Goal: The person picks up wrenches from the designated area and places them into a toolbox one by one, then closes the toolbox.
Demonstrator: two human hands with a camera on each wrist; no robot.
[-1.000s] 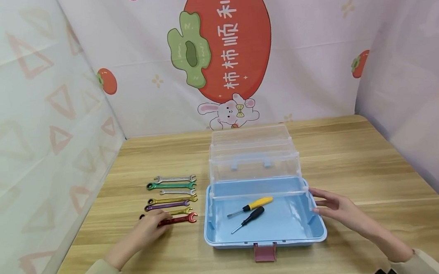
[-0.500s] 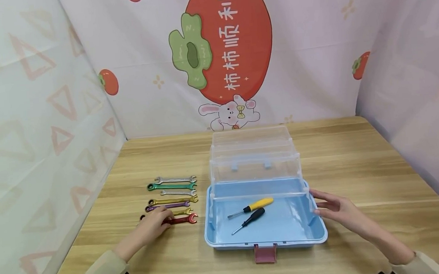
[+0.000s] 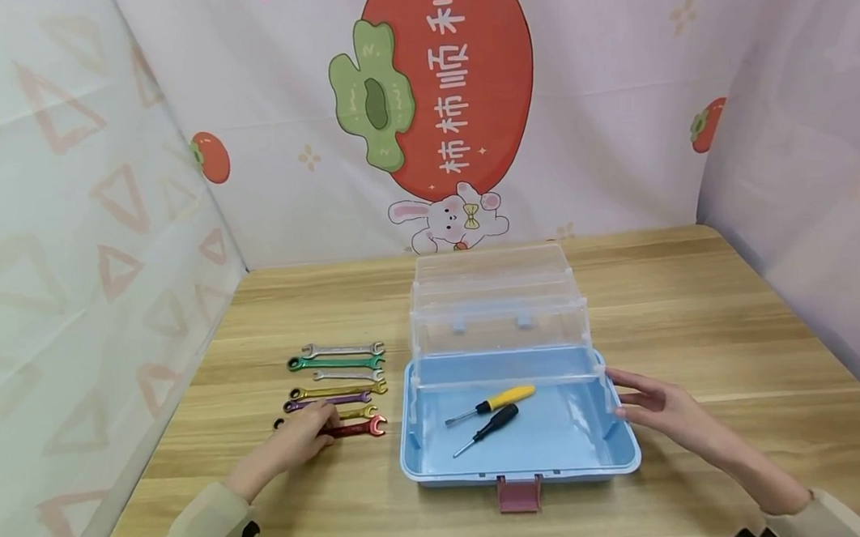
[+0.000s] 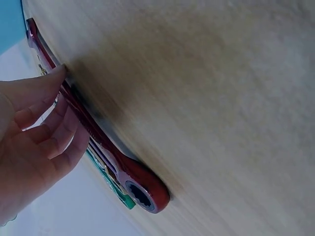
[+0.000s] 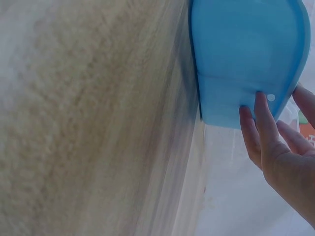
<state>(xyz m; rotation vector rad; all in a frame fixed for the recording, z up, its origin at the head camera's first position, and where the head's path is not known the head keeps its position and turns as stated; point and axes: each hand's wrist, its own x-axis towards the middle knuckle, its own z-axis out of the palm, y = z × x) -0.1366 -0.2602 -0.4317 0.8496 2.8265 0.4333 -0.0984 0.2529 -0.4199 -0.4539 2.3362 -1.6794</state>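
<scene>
My left hand (image 3: 299, 439) pinches the red ratcheting combination wrench (image 3: 361, 429) near its middle. In the left wrist view, the thumb lies along one side of the shaft and the fingers along the other; the ring end (image 4: 150, 183) sticks out past the hand. Partly behind the hand lies a gold wrench (image 3: 365, 414). On the right, my right hand (image 3: 664, 410) touches the side of the open blue toolbox (image 3: 556, 448) with extended fingers. Its fingertips rest against the outer wall (image 5: 241, 64) and at the rim. A yellow-handled screwdriver (image 3: 510, 397) and a black-handled screwdriver (image 3: 499, 419) lie inside.
Farther back on the left lie a purple wrench (image 3: 327, 403), another gold wrench (image 3: 337, 392), a green wrench (image 3: 340, 362) and silver wrenches (image 3: 343, 350). Clear trays (image 3: 499, 330) stand raised at the toolbox's back. A pink latch (image 3: 519, 495) hangs at its front.
My left hand has shifted slightly right along the red wrench. The right hand stays at the toolbox's side, and the wrenches and screwdrivers lie as before.
</scene>
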